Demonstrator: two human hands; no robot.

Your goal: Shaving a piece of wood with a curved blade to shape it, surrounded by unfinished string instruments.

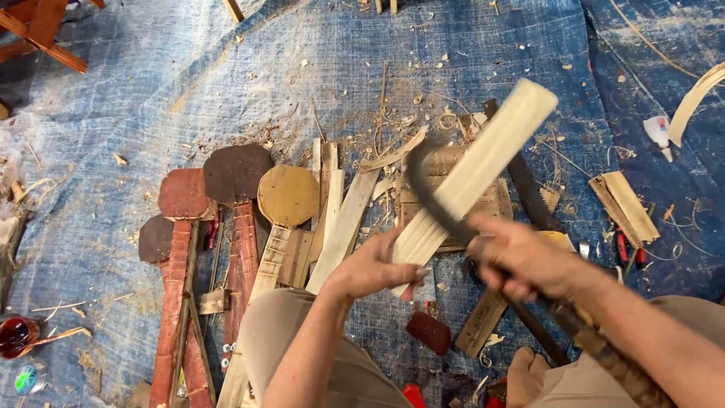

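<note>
Motion-blurred pale wooden slat and curved dark blade; red wooden frame cut off top left

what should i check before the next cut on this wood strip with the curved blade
1. Left hand has a firm hold on the pale wood strip: ok, fingers wrap its lower end.
2. Right hand grips the curved blade by its handle: ok.
3. Blade sits against the strip: cannot tell, motion blur hides the contact.
4. Left fingers clear of the edge: not ok, they sit close below the blade.
5. Knees clear of the stroke: cannot tell, both lie right under the hands.
6. Ground around is free: not ok, paddle-shaped pieces and shavings crowd the blue tarp.
</note>
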